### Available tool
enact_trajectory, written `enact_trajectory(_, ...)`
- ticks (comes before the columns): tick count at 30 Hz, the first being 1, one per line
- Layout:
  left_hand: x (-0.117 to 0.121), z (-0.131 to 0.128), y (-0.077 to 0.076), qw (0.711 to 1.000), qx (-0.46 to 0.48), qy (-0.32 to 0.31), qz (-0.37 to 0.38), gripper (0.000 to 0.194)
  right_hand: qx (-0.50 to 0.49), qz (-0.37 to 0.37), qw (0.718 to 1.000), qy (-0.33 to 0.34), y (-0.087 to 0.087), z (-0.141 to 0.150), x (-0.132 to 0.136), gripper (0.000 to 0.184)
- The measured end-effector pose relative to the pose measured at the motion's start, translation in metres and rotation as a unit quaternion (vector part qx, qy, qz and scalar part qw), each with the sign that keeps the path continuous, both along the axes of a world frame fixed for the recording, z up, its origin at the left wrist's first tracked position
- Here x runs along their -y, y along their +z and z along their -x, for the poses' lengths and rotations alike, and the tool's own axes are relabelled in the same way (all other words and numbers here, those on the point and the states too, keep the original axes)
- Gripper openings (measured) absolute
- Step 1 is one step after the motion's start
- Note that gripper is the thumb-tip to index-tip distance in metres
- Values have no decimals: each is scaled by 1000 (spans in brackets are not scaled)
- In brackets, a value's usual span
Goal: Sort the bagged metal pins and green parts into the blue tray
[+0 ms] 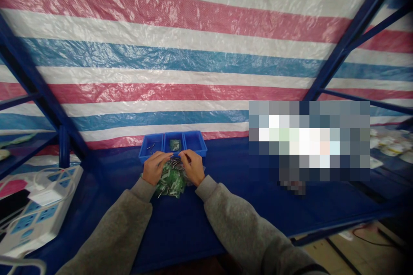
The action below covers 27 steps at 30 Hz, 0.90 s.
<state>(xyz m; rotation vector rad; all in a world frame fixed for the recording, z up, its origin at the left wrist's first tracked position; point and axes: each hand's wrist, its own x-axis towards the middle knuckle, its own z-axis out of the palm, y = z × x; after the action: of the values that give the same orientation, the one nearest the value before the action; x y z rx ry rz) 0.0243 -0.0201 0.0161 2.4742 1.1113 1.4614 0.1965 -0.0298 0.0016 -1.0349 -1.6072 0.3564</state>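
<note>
Both my hands are close together at the front edge of a blue three-compartment tray [195, 155]. My left hand [154, 167] is closed in a pinch, fingertips pointing right. Facing it, my right hand [193, 166] pinches with thumb and forefinger. What either holds is too small to make out. Between and below them lies a pile of small green-printed clear bags [172, 182]. Thin dark metal pins or screws [175, 162] lie at its top. A few small metal pieces [151, 148] are in the tray's left compartment, and a green bag [175, 145] lies in the middle one.
A blue table [174, 232] bears the tray and pile. White power strips [48, 223] with plugs and cables stand at the left. Blue metal posts [32, 81] frame a striped plastic sheet [193, 60] behind. A pixelated area hides part of the right side.
</note>
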Motion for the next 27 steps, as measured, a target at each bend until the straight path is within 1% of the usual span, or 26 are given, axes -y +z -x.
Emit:
enact_trajectory(3,1,-1,0,999,20,20,35,25,8,-8,1000,27,-1,1,0,22)
enact_trajectory(6,2,-2,0,997,36,22,70,26,24,-15,998,61,-2,2,1,19)
enact_trajectory(9,4,-2,1,996,36,16,85,25,47,-18,996,80,-2,3,1,16)
enact_trajectory(11,4,-2,2,996,36,13,84,26,54,-18,995,79,-2,3,1,16)
enact_trajectory(14,6,-3,2,998,36,17,54,24,41,-14,997,62,-3,3,0,18)
enact_trajectory(16,6,-4,2,999,28,20,16,20,29,-13,998,51,-4,3,0,19)
enact_trajectory(18,3,-2,2,999,24,29,-30,20,22,-11,999,41,-4,4,-1,20)
enact_trajectory(20,-3,2,4,995,29,59,-81,21,19,-7,1000,24,-5,3,-1,21)
enact_trajectory(22,-13,11,7,985,29,118,-123,20,22,-2,1000,2,-5,3,-2,21)
enact_trajectory(23,-18,15,7,980,18,147,-132,21,28,0,1000,-8,-6,2,-3,21)
enact_trajectory(25,-27,23,8,975,-30,185,-118,23,55,6,998,-26,-7,0,-5,18)
enact_trajectory(27,-32,28,7,973,-78,195,-100,22,95,19,994,-41,-7,-1,-6,15)
